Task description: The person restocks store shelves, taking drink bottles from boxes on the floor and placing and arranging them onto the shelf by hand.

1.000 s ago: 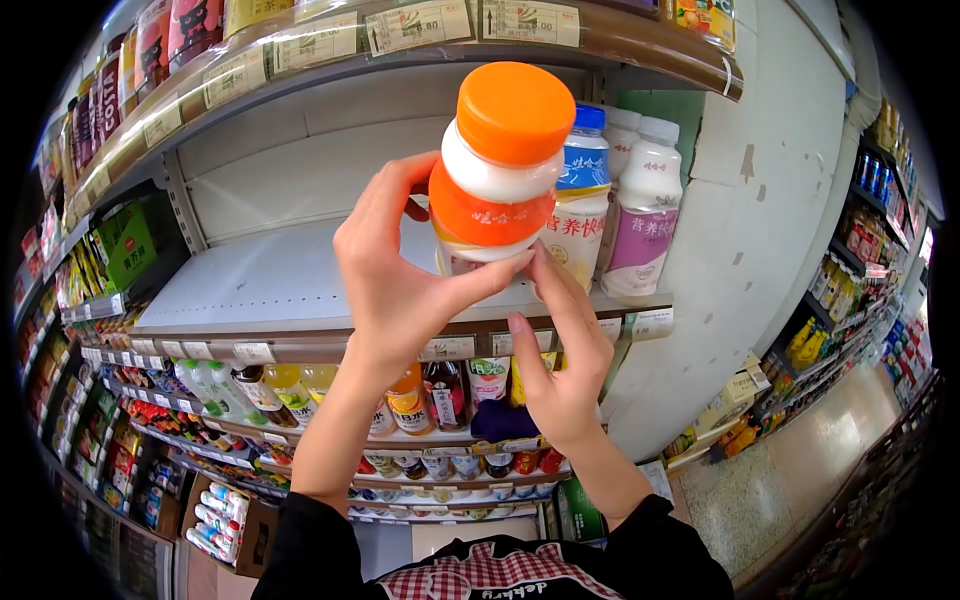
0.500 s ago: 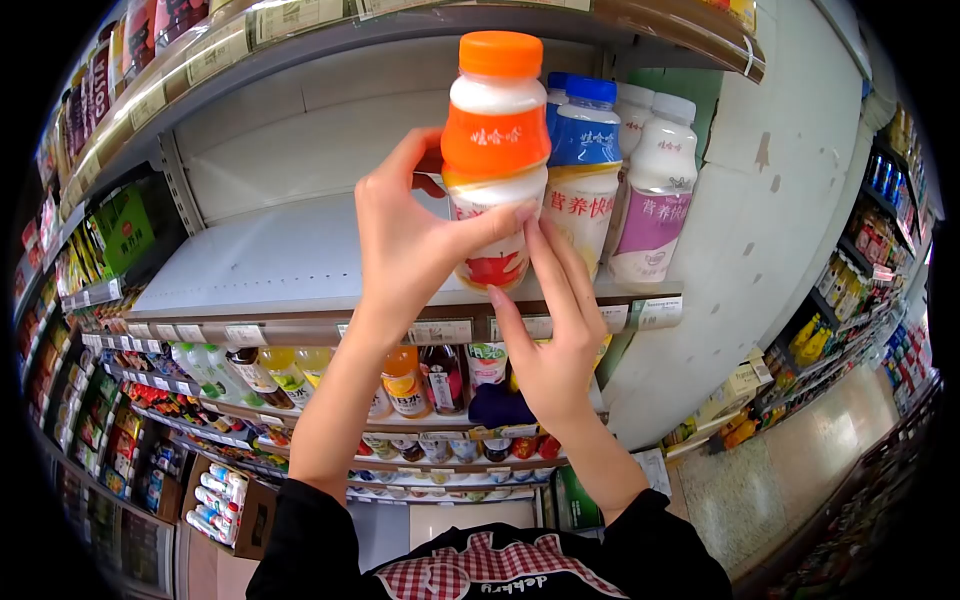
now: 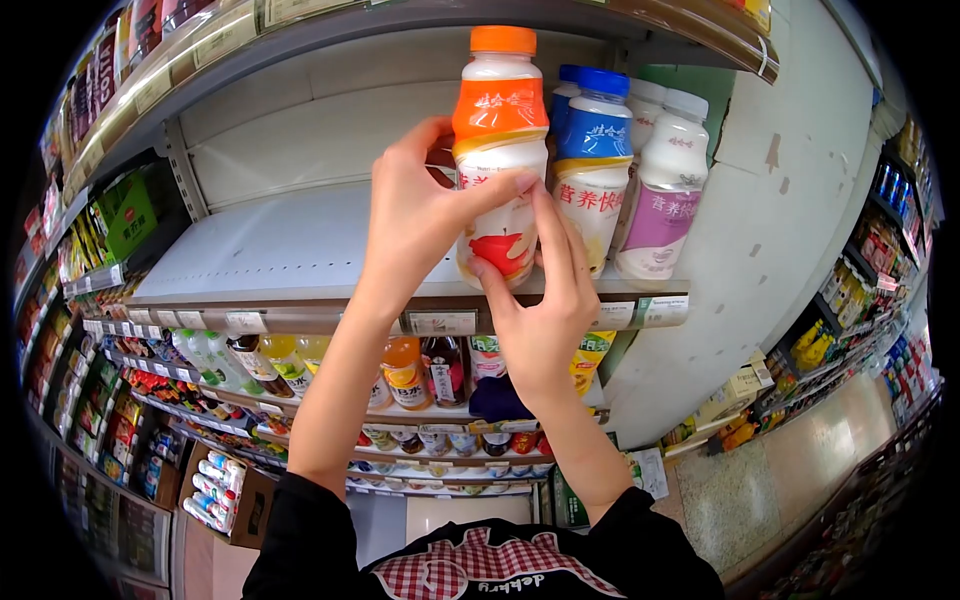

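Note:
A white drink bottle (image 3: 492, 150) with an orange cap, an orange upper label and an apple picture stands roughly upright at the shelf's front edge. My left hand (image 3: 420, 215) grips it from the left, thumb across its front and the other fingers partly hidden behind it. Lower down, my right hand (image 3: 550, 310) pinches its base, with the thumb on the front and the fingers along the right side. Just right of it stands a blue-capped bottle (image 3: 593, 170), and beyond that a white-capped bottle with a purple label (image 3: 662, 195).
The grey-white shelf board (image 3: 290, 245) stretches to the left, with a price-tag rail (image 3: 440, 322) along its front. A wall (image 3: 760, 200) closes the right side. Several drinks (image 3: 405, 375) fill the shelf below. On the floor at left sits a cardboard box (image 3: 255, 510) holding bottles.
Both hands have tipped the orange-capped bottle more upright and back toward the shelf, so more of its front shows. My right thumb has shifted left onto its lower front.

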Demonstrator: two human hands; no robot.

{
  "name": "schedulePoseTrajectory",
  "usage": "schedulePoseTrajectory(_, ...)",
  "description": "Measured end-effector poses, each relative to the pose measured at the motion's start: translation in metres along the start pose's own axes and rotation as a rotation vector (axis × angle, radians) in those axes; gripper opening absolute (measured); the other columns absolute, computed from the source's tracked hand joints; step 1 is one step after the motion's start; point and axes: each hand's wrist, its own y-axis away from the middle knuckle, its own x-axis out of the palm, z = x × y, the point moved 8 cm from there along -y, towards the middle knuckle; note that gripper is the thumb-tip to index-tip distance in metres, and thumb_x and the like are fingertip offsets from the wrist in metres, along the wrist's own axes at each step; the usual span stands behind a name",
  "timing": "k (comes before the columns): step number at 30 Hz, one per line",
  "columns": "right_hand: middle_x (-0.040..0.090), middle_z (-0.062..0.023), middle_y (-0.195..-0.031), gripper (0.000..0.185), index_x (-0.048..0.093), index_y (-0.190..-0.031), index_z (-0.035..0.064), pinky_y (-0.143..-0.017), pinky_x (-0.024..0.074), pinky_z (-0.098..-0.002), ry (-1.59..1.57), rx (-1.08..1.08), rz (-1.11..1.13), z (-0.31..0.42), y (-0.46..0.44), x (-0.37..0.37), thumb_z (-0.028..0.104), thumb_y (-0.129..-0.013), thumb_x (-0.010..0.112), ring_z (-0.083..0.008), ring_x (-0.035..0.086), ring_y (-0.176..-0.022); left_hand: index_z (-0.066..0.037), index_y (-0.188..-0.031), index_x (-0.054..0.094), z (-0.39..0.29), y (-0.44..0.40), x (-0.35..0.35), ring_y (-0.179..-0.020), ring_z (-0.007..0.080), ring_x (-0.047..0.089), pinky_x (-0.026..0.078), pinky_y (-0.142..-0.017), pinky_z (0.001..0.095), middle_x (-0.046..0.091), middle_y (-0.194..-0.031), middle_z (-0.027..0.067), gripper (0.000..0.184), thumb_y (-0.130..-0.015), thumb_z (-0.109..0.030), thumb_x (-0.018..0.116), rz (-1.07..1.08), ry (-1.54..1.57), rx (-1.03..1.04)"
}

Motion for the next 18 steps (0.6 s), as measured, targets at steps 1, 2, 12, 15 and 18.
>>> schedulePoseTrajectory(1,0.061,-0.0179,-0.128,0.074,0.056,-0.138,0.0079,-0.091,0.0528,-0.0413,0.001,-0.001,-0.002,0.0,0.0,0.0,0.01,-0.07,0.084,-0.0346,0.063,-0.111,0.008,-0.11,0.064,-0.001,0.002,0.0,-0.08,0.0209,0.071,0.057,-0.074,0.0324,0.072,-0.093,0.0157,0.057,-0.07,-0.026,0.086,0.014,-0.027,0.007)
schedulePoseTrajectory(2,0.062,-0.018,-0.127,0.074,0.055,-0.138,0.0076,-0.091,0.0528,-0.0413,0.003,-0.002,-0.004,0.0,0.0,0.0,0.01,-0.07,0.084,-0.0346,0.063,-0.111,0.007,-0.113,0.062,-0.001,0.004,0.0,-0.08,0.0219,0.071,0.057,-0.073,0.033,0.072,-0.093,0.0161,0.059,-0.071,-0.027,0.086,0.028,-0.054,0.014)
schedulePoseTrajectory(12,0.063,-0.0179,-0.125,0.08,0.054,-0.141,0.0094,-0.089,0.0538,-0.0402,-0.025,0.009,0.018,-0.004,-0.005,0.003,0.008,-0.067,0.085,-0.034,0.064,-0.108,0.004,-0.131,0.049,0.003,0.02,0.005,-0.076,0.0268,0.072,0.057,-0.065,0.0344,0.071,-0.096,0.0188,0.072,-0.072,-0.022,0.081,0.151,-0.105,-0.042)
schedulePoseTrajectory(15,0.062,-0.0178,-0.125,0.081,0.053,-0.141,0.0097,-0.088,0.0538,-0.0403,-0.005,-0.001,0.025,-0.005,-0.006,0.005,0.007,-0.067,0.085,-0.0339,0.064,-0.107,0.002,-0.134,0.048,0.006,0.02,0.005,-0.078,0.0212,0.07,0.056,-0.066,0.032,0.07,-0.1,0.0161,0.072,-0.073,-0.019,0.082,0.15,-0.111,-0.06)
schedulePoseTrajectory(18,0.063,-0.0121,-0.121,0.081,0.053,-0.143,0.0105,-0.082,0.0581,-0.035,-0.024,-0.02,0.01,-0.007,-0.008,0.009,-0.004,-0.068,0.082,-0.0239,0.064,-0.102,0.002,-0.132,0.048,0.01,0.017,0.006,-0.078,0.0219,0.07,0.056,-0.066,0.0325,0.07,-0.099,0.017,0.071,-0.073,-0.019,0.082,0.139,-0.125,-0.052)
